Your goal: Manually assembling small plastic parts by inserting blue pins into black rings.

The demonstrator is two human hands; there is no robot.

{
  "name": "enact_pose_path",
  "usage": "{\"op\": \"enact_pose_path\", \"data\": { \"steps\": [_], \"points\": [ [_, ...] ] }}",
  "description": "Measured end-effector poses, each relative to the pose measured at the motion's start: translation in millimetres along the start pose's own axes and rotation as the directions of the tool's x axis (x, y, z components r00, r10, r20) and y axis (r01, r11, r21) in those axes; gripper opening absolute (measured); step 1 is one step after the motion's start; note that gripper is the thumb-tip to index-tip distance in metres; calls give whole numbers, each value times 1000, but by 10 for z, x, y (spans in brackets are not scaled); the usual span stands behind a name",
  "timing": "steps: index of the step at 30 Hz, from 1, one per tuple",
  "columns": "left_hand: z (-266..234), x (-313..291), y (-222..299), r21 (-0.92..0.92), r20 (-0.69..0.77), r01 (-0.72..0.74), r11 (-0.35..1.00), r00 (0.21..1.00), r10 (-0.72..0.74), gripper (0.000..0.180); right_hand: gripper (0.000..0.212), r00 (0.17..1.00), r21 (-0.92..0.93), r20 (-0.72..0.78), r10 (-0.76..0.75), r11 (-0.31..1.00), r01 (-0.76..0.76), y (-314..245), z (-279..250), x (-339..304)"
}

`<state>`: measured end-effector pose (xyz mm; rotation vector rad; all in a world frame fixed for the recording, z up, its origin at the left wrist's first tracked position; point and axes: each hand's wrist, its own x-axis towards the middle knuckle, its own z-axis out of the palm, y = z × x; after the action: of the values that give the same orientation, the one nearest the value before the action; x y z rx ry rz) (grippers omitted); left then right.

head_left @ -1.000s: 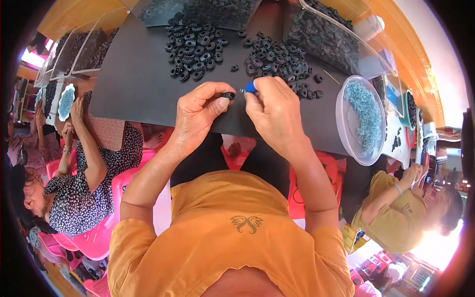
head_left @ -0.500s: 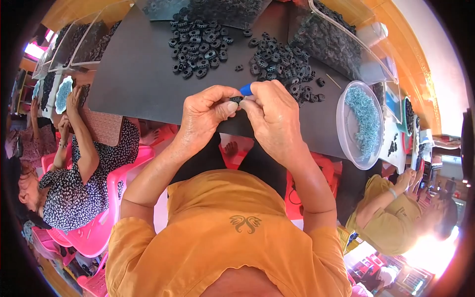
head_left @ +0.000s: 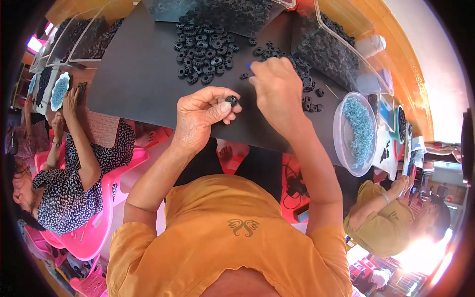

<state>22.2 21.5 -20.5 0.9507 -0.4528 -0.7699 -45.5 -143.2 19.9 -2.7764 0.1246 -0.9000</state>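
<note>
My left hand [head_left: 203, 114] pinches a small black ridged plastic piece [head_left: 231, 100] with a hole in its face, above the front edge of the dark table. My right hand [head_left: 279, 91] is apart from it, over the near side of the right heap of similar black pieces [head_left: 311, 89], partly covering them. A blue tip [head_left: 249, 66] shows at the index finger; whether it is worn or held I cannot make out. The other fingertips are hidden under the hand. One loose black piece [head_left: 244, 76] lies just left of those fingers.
A larger black heap [head_left: 203, 49] lies at the far left of the table [head_left: 133, 74]. Clear bins [head_left: 326, 49] of black pieces stand behind. At right are a thin stick [head_left: 332, 91] and a round tub [head_left: 338, 133] of teal beads. Other people sit on both sides.
My hands have come apart. The right has moved away and forward toward the right heap; the left keeps the black piece, its holed face now showing.
</note>
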Motion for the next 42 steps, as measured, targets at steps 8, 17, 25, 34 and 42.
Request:
{"op": "enact_pose_path", "data": {
  "steps": [8, 17, 25, 34, 42],
  "points": [
    [-28, -5, -14, -77, 13, -42, 996, 999, 43, 18, 15, 947, -262, 282, -154, 937, 231, 34, 203, 118],
    [2, -23, -28, -11, -3, -45, 999, 999, 45, 19, 17, 986, -12, 128, -107, 994, 110, -12, 128, 3],
    [77, -14, 31, 72, 3, 33, 997, 999, -33, 16, 11, 843, 647, 406, 353, 541, -538, -157, -365, -111],
    [110, -23, 3, 115, -4, 88, 989, 996, -88, 17, 11, 812, 628, 481, 331, 516, -582, -184, -381, -146],
    [101, -39, -51, 172, 6, 90, 981, 996, -93, 17, 7, 819, 501, 492, 294, 674, -543, -190, -409, -113]
  ]
}}
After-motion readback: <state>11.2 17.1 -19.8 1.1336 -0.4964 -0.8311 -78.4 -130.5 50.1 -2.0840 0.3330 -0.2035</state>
